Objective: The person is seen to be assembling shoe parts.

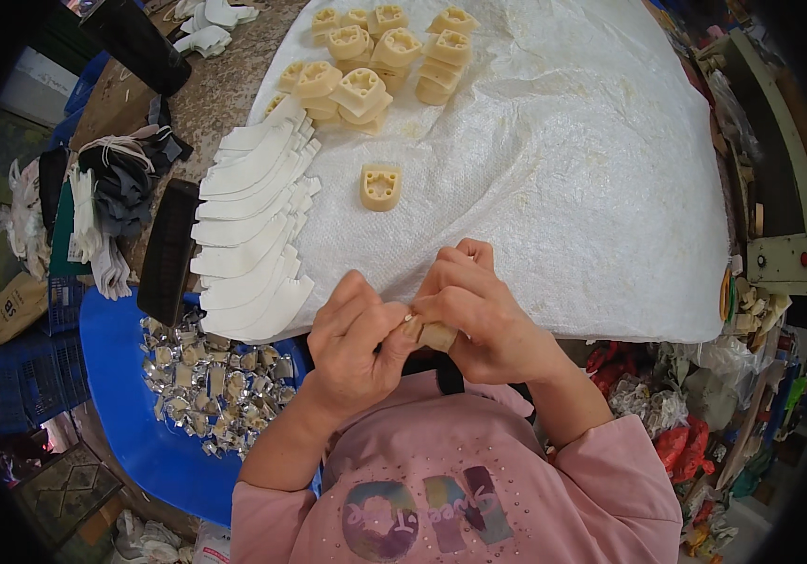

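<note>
Both our left hand (358, 331) and right hand (479, 310) pinch one small tan block (436, 336) together at the near edge of the white sheet (554, 169), and we judge it could slip into our lap, since fingertips alone hold it.

Even, soft daylight fell across the white woven sheet (554, 160) on the surface, bright without harsh glare. Shadows stayed faint beneath the hands. Straight edges bowed toward the rim, corners went black, and the outer clutter blurred.
</note>
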Tool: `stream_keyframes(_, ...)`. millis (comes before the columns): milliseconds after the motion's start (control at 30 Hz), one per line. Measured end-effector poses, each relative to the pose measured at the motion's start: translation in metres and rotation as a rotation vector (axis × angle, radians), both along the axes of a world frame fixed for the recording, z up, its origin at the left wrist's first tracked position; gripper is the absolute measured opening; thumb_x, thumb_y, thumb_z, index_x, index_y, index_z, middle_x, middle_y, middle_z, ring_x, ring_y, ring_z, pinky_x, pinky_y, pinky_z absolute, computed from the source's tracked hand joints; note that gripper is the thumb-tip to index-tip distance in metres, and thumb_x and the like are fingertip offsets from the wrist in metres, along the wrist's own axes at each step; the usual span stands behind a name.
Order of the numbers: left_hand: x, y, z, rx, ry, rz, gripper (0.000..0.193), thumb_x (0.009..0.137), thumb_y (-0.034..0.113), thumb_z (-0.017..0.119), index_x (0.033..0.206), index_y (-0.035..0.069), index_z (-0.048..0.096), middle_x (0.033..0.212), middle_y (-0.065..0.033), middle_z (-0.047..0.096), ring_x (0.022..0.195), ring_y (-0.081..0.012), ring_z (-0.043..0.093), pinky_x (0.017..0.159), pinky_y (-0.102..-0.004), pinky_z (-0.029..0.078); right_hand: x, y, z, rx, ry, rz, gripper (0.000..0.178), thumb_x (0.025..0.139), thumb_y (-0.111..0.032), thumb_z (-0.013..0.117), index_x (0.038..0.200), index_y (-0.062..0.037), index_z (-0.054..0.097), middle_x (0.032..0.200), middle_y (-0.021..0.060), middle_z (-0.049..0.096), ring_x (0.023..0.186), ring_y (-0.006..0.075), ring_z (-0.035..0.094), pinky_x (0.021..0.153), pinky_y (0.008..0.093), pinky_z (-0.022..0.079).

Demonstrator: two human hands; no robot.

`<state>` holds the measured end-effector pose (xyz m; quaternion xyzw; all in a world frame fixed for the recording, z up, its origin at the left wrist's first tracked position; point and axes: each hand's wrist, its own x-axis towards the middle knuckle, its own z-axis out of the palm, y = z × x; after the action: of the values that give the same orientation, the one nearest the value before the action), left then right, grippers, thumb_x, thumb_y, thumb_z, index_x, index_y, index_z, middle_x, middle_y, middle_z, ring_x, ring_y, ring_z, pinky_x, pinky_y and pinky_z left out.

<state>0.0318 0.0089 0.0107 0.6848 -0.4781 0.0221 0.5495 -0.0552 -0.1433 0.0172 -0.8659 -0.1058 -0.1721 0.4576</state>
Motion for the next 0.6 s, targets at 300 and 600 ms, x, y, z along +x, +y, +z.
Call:
stream_keyframes(300,-0.002,-0.001,0.008,-0.055,-0.021,0.113,0.015,0.065,-0.003,0.073,0.074,0.004,0.063,0.067,-0.0049,0.049,0.064,-0.0222,0.044,0.058,-0.0306,0.039,0.002,0.0,0.0,-0.045,-0.118,-0.073,0.029,0.062,0.0,0.066,0.089,-0.0072,0.059,0.087,0.0054,0.052,0.082,0.0244,0.047,0.078,0.0379,0.03)
stream_keyframes(600,0.007,0.015,-0.005,-0.239,0.053,0.196,0.029,0.061,-0.011,0.072,0.083,0.007,0.065,0.077,-0.0031,0.049,0.078,-0.0213,0.047,0.066,-0.0301,0.04,-0.007,0.008,-0.008,0.373,0.082,-0.165,0.018,0.085,-0.014,0.065,0.095,-0.0028,0.057,0.097,0.0105,0.061,0.079,0.0215,0.058,0.074,0.031,0.047)
